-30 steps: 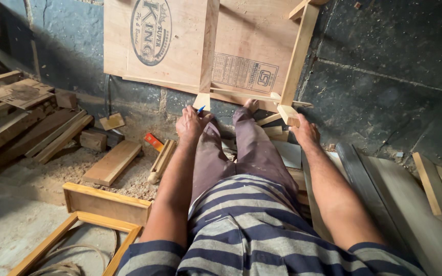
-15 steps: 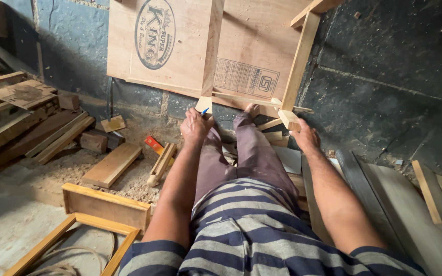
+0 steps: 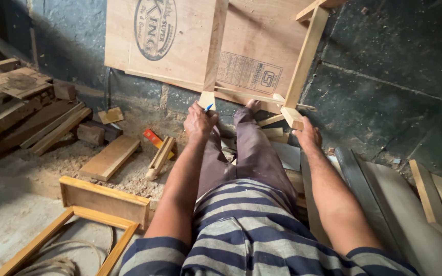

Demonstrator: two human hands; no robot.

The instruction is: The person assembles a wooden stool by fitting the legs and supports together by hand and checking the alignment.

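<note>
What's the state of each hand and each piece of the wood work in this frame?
left hand: closed on a blue pen, tip near the frame's lower corner.
right hand: on the end of the wooden rail, grip unclear.
plywood-panelled frame: standing tilted against the wall.
small wooden box: on the floor, open side up.
loose plank: lying flat in sawdust.

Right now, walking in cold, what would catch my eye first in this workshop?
Probably the big plywood panel propped against the dark wall, top centre, printed with an oval stamp. Just below it, the left hand holds a blue pen at a small wood block, while the right hand rests by the foot of a pale wooden frame. Timber offcuts and sawdust litter the floor at left.
</note>
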